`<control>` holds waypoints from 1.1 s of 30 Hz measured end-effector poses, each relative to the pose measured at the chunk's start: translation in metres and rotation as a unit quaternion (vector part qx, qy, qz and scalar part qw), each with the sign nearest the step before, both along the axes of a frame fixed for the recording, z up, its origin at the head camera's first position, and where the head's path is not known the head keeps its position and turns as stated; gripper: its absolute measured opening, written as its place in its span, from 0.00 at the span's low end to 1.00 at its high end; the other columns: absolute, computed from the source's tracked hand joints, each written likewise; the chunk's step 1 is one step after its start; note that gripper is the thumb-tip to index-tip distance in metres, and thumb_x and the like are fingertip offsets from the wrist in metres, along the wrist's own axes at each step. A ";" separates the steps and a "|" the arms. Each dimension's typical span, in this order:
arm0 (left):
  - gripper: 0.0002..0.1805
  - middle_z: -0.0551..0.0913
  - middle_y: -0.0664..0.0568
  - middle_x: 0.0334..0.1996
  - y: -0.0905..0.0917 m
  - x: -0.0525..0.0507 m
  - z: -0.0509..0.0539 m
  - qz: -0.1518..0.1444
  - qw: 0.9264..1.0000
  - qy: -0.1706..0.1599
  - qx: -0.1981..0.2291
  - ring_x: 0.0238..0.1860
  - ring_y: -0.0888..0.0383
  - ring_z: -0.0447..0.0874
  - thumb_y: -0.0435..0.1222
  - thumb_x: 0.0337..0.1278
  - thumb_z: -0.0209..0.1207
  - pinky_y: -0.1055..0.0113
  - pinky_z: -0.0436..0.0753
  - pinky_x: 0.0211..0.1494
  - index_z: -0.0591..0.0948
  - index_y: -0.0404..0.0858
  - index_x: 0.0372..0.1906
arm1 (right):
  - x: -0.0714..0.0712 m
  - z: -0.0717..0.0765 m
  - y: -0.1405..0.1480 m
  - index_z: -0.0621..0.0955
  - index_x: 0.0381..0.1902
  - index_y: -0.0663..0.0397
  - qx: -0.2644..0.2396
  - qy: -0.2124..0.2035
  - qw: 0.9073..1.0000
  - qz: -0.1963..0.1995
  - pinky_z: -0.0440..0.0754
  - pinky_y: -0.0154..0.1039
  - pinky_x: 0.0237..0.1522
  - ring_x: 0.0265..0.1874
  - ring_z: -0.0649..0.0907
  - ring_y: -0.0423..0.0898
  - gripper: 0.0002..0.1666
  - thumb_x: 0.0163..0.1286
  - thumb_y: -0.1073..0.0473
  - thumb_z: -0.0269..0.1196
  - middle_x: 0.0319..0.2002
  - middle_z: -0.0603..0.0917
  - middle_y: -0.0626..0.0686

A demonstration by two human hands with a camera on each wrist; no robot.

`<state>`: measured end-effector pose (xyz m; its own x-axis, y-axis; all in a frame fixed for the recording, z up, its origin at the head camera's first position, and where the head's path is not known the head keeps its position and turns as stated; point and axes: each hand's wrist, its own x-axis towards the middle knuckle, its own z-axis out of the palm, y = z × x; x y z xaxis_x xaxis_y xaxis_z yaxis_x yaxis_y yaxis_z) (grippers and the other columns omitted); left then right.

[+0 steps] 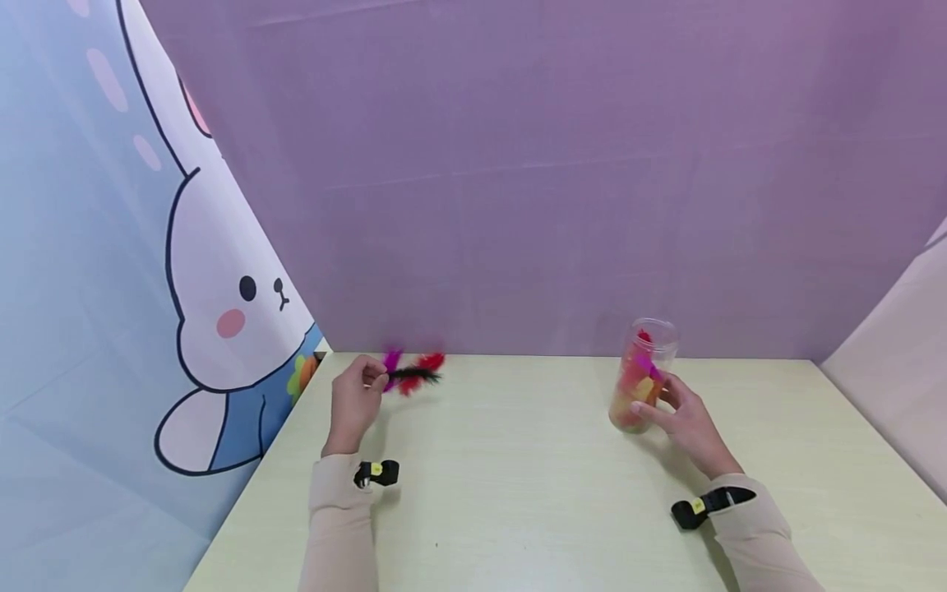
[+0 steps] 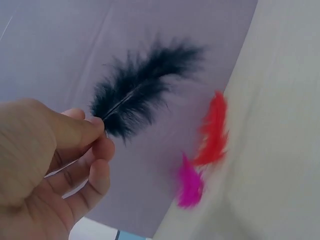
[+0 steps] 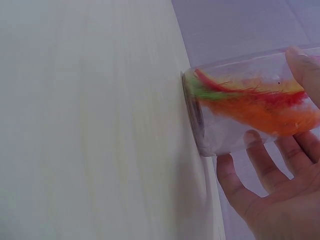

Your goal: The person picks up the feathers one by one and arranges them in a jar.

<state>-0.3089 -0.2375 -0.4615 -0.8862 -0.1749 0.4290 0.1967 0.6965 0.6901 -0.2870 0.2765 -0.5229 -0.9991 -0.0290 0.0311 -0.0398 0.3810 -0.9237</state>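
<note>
A black feather (image 2: 135, 97) is pinched at its quill between the thumb and fingertips of my left hand (image 1: 357, 401), above the far left of the table. Behind it, a red feather (image 2: 215, 132) and a magenta feather (image 2: 190, 185) lie near the table's back edge. My right hand (image 1: 688, 419) grips a clear plastic jar (image 1: 660, 337) from its right side, thumb in front and fingers curled round it. Inside the jar are several feathers, with orange (image 3: 270, 115), red and green ones showing in the right wrist view. The jar stands upright on the table.
The pale wooden table (image 1: 503, 493) ends at a purple cloth backdrop (image 1: 518, 181). On the left hangs a blue sheet printed with a white rabbit (image 1: 229, 288); a white sheet (image 1: 903, 353) hangs at the right. Both wrists wear black cameras.
</note>
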 end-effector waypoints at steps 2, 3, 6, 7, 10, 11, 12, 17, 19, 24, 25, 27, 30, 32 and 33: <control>0.03 0.87 0.42 0.35 0.005 0.000 0.001 -0.005 1.000 0.000 -0.004 0.38 0.48 0.85 0.27 0.64 0.63 0.60 0.82 0.43 0.81 0.34 0.40 | 0.000 0.000 0.000 0.53 0.82 0.51 -0.001 -0.001 1.000 0.001 0.57 0.80 0.67 0.76 0.61 0.70 0.58 0.66 0.38 0.69 0.78 0.61 0.65; 0.03 0.87 0.42 0.35 0.007 -0.001 0.002 -0.007 1.000 0.000 -0.006 0.38 0.49 0.85 0.27 0.64 0.64 0.61 0.82 0.42 0.81 0.34 0.40 | 0.000 0.000 -0.001 0.53 0.82 0.51 -0.001 -0.001 1.000 0.001 0.57 0.80 0.67 0.76 0.61 0.70 0.58 0.66 0.38 0.69 0.78 0.61 0.65; 0.04 0.87 0.43 0.35 0.015 -0.002 0.003 -0.015 1.000 -0.001 -0.011 0.37 0.49 0.85 0.28 0.64 0.64 0.62 0.82 0.41 0.82 0.34 0.41 | 0.000 0.000 -0.001 0.53 0.82 0.50 0.000 -0.003 1.000 0.001 0.58 0.80 0.67 0.77 0.61 0.70 0.58 0.66 0.38 0.69 0.78 0.61 0.64; 0.04 0.87 0.43 0.35 0.018 -0.002 0.003 -0.019 1.000 -0.002 -0.012 0.37 0.50 0.85 0.28 0.64 0.64 0.61 0.82 0.41 0.83 0.34 0.41 | 0.000 0.000 -0.001 0.53 0.82 0.49 0.000 -0.003 1.000 0.001 0.58 0.80 0.67 0.77 0.61 0.69 0.58 0.66 0.38 0.69 0.78 0.61 0.64; 0.04 0.88 0.44 0.35 0.026 -0.003 0.004 -0.030 0.999 0.003 -0.015 0.37 0.50 0.85 0.27 0.63 0.65 0.61 0.82 0.41 0.83 0.35 0.41 | -0.001 -0.001 0.000 0.52 0.82 0.49 0.002 -0.002 1.000 0.002 0.58 0.80 0.66 0.77 0.61 0.69 0.58 0.66 0.37 0.69 0.79 0.61 0.64; 0.04 0.88 0.44 0.35 0.028 -0.003 0.004 -0.033 0.999 0.005 -0.016 0.36 0.50 0.85 0.27 0.63 0.65 0.61 0.82 0.40 0.83 0.35 0.40 | -0.001 -0.001 0.000 0.53 0.82 0.49 0.002 -0.002 1.000 0.001 0.58 0.80 0.67 0.77 0.61 0.69 0.58 0.66 0.37 0.69 0.78 0.61 0.64; 0.04 0.88 0.44 0.35 0.031 -0.004 0.003 -0.037 0.999 0.007 -0.015 0.36 0.50 0.86 0.27 0.62 0.65 0.61 0.82 0.40 0.83 0.35 0.40 | -0.001 -0.001 0.000 0.53 0.82 0.49 0.002 -0.001 1.000 0.001 0.58 0.80 0.67 0.77 0.61 0.69 0.58 0.66 0.38 0.69 0.78 0.61 0.64; 0.05 0.89 0.45 0.33 0.044 -0.005 0.003 -0.049 0.999 0.016 -0.012 0.35 0.50 0.87 0.26 0.61 0.66 0.59 0.83 0.40 0.83 0.37 0.38 | 0.000 -0.001 0.000 0.53 0.82 0.49 -0.001 0.002 1.000 0.000 0.58 0.80 0.67 0.76 0.61 0.70 0.58 0.66 0.38 0.69 0.78 0.62 0.65; 0.05 0.89 0.45 0.33 0.048 -0.005 0.003 -0.053 0.998 0.019 -0.013 0.35 0.50 0.88 0.26 0.61 0.66 0.58 0.83 0.40 0.83 0.37 0.37 | 0.000 -0.001 0.000 0.53 0.82 0.49 -0.003 0.002 1.000 0.000 0.58 0.79 0.67 0.76 0.61 0.70 0.57 0.66 0.38 0.69 0.78 0.62 0.64; 0.05 0.89 0.46 0.32 0.061 -0.004 0.006 -0.064 0.997 0.029 -0.018 0.33 0.51 0.86 0.26 0.59 0.67 0.55 0.79 0.51 0.83 0.38 0.36 | 0.000 -0.001 0.000 0.54 0.82 0.48 -0.007 0.003 1.000 0.001 0.58 0.79 0.67 0.76 0.61 0.69 0.57 0.66 0.39 0.70 0.78 0.62 0.64; 0.05 0.89 0.46 0.31 0.064 -0.004 0.007 -0.065 0.997 0.031 -0.022 0.32 0.52 0.86 0.26 0.59 0.67 0.57 0.79 0.50 0.83 0.38 0.36 | 0.000 -0.001 0.000 0.54 0.82 0.48 -0.008 0.004 1.000 0.001 0.58 0.79 0.67 0.76 0.61 0.69 0.57 0.66 0.39 0.70 0.78 0.62 0.64; 0.05 0.89 0.47 0.31 0.069 -0.002 0.008 -0.068 0.997 0.034 -0.030 0.31 0.54 0.85 0.27 0.60 0.67 0.60 0.79 0.46 0.84 0.39 0.36 | 0.000 -0.002 0.000 0.55 0.82 0.49 -0.009 0.007 1.000 0.002 0.58 0.79 0.67 0.76 0.62 0.69 0.56 0.66 0.39 0.70 0.78 0.62 0.64; 0.05 0.88 0.49 0.30 0.076 0.001 0.010 -0.074 0.996 0.039 -0.039 0.31 0.56 0.85 0.28 0.60 0.67 0.64 0.78 0.36 0.84 0.40 0.36 | 0.000 -0.004 0.001 0.55 0.82 0.49 -0.011 0.009 1.000 0.003 0.58 0.80 0.67 0.76 0.62 0.69 0.56 0.66 0.40 0.70 0.78 0.62 0.64; 0.05 0.89 0.50 0.30 0.082 0.002 0.011 -0.081 0.995 0.044 -0.035 0.31 0.56 0.85 0.28 0.60 0.68 0.65 0.79 0.36 0.85 0.40 0.36 | -0.001 -0.004 0.001 0.55 0.82 0.49 -0.013 0.011 1.000 0.004 0.58 0.80 0.67 0.76 0.62 0.69 0.56 0.66 0.40 0.70 0.78 0.63 0.64; 0.05 0.89 0.50 0.30 0.084 0.002 0.012 -0.085 0.995 0.047 -0.032 0.31 0.57 0.85 0.28 0.60 0.68 0.66 0.79 0.36 0.84 0.40 0.36 | -0.001 -0.004 0.001 0.55 0.82 0.49 -0.013 0.012 1.000 0.005 0.58 0.79 0.67 0.76 0.62 0.69 0.56 0.66 0.40 0.70 0.78 0.63 0.64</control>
